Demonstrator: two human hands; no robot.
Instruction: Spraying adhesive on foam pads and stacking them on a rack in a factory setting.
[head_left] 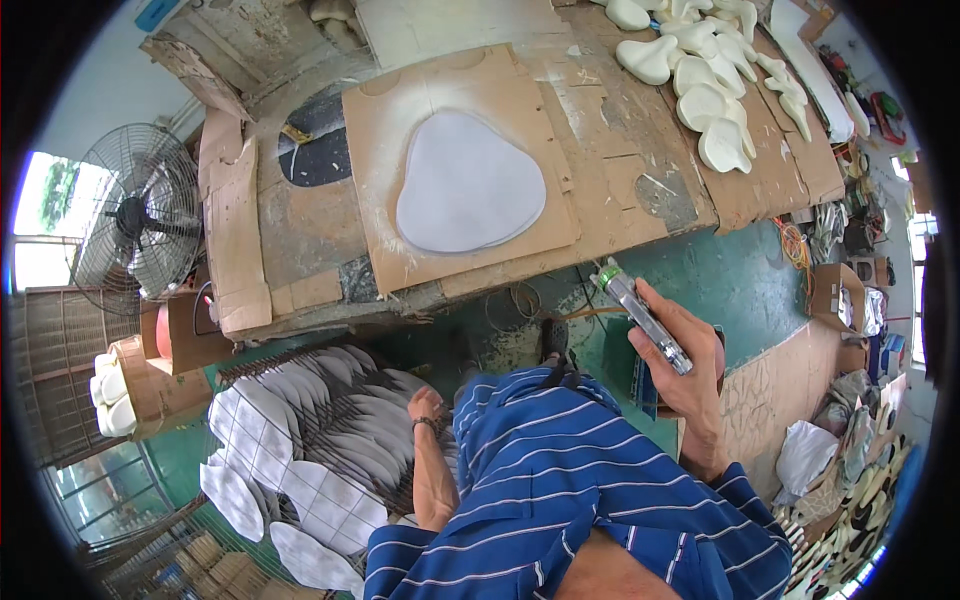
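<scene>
My right hand (690, 362) is wrapped round a silver spray gun (648, 318) with a green ring at its front, held out just short of the workbench edge. On the bench lies a flat, rounded-triangular light grey pad (468, 182), resting on a square cardboard sheet (375, 150) with whitish overspray on it. My left hand (426, 404) hangs low, fingers curled, beside a wire rack (330, 440). Whether it grips anything is hidden. Similar grey-white pads (255, 430) stand in overlapping rows in the rack.
Cream moulded foam pieces (710, 95) are piled on the bench's right end. A large fan (135, 215) stands at the left. Cardboard boxes (838, 300) and bags (808, 455) line the right side. An orange hose (793, 245) hangs past the bench's right end.
</scene>
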